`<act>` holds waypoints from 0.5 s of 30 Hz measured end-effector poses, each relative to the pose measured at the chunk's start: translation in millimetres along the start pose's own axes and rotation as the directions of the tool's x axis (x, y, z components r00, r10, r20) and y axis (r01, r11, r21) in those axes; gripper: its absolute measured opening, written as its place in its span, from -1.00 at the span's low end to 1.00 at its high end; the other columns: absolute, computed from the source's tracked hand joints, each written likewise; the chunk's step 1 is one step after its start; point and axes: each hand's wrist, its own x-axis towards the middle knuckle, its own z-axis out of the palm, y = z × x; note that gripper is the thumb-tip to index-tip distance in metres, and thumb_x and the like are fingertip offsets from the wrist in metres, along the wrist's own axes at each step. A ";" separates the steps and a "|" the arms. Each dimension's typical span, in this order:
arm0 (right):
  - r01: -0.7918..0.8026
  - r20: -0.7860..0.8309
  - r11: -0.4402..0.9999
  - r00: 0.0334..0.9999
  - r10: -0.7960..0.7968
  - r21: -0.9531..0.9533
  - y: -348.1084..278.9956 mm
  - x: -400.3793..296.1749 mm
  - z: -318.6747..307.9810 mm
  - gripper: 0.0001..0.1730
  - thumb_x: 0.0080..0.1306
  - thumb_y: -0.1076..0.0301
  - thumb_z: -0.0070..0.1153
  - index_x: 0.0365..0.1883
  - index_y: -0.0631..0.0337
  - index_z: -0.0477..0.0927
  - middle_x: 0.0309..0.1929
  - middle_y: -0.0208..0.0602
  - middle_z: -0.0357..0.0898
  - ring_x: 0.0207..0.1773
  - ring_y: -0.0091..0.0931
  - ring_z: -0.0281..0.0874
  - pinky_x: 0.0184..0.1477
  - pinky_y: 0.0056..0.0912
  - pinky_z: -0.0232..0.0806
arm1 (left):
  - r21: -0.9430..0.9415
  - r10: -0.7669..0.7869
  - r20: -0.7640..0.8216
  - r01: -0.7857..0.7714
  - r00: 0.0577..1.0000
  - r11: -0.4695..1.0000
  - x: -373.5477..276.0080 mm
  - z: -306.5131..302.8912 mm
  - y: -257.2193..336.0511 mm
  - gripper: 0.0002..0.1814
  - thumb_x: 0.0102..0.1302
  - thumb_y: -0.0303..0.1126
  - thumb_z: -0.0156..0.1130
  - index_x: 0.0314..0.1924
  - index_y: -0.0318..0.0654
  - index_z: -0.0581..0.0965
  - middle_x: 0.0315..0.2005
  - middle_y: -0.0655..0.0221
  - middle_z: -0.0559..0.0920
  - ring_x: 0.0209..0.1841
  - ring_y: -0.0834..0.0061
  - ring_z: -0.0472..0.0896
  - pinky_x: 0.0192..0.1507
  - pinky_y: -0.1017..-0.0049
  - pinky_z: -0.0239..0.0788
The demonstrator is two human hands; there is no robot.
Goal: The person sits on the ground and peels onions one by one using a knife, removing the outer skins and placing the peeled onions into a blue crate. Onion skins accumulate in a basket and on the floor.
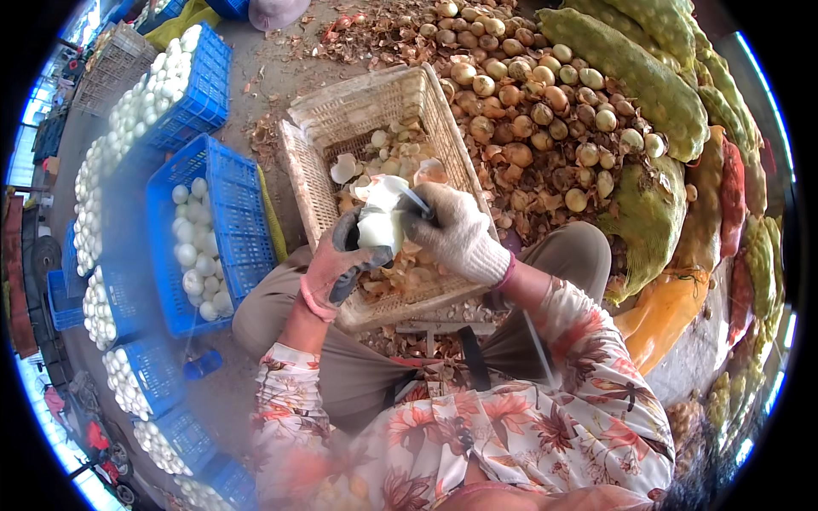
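Observation:
My left hand (339,259), in a pink work glove with grey-coated fingers, grips a peeled white onion (380,231) over a plastic crate. Gripped in my right hand (450,227), in a white knitted glove with dark-coated fingers, is a slim tool (415,199), possibly a knife, blurred and partly hidden. Its fingers are close against the onion's right side. A pale loose piece of onion skin (386,190) stands up at the onion's far side. Below both hands, the dirty beige crate (457,144) sits between my knees and holds onion skins (409,271) and scraps.
Unpeeled onions (511,96) lie heaped among dry skins at the upper right, beside full green mesh sacks (626,76) and an orange sack (664,313). To the left stands a blue crate (239,223) of peeled onions (201,255), with more filled blue crates (192,96) beyond.

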 end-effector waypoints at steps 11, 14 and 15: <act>-0.443 0.168 0.632 0.879 0.446 0.636 -23.0 6.5 -9.4 -0.81 0.44 0.34 0.02 -0.14 0.31 0.54 -0.43 -0.31 0.60 -0.56 -0.55 0.57 -0.59 -0.54 0.46 | -0.108 0.020 0.011 -0.018 1.000 0.994 0.1 9.4 -2.0 -0.23 0.13 -0.57 0.46 0.34 -0.36 0.32 0.09 0.27 0.57 0.10 0.41 0.60 0.10 0.40 0.56; -0.427 0.213 0.419 0.859 0.466 0.801 -16.1 7.4 -2.3 -0.80 0.46 0.32 -0.01 -0.17 0.28 0.53 -0.43 -0.33 0.58 -0.48 -0.56 0.57 -0.51 -0.53 0.47 | -0.057 0.104 0.054 -0.101 0.993 0.993 1.9 -2.6 -13.6 -0.25 0.17 -0.55 0.45 0.35 -0.35 0.32 0.11 0.27 0.56 0.11 0.41 0.59 0.11 0.42 0.55; -0.427 0.208 0.398 0.849 0.486 0.812 -11.4 8.7 1.0 -0.81 0.46 0.32 -0.01 -0.17 0.27 0.52 -0.43 -0.33 0.58 -0.46 -0.57 0.57 -0.50 -0.53 0.47 | -0.078 0.116 0.060 -0.111 0.991 0.991 2.4 -0.2 -12.0 -0.25 0.18 -0.54 0.44 0.35 -0.35 0.32 0.11 0.27 0.56 0.11 0.42 0.59 0.12 0.42 0.54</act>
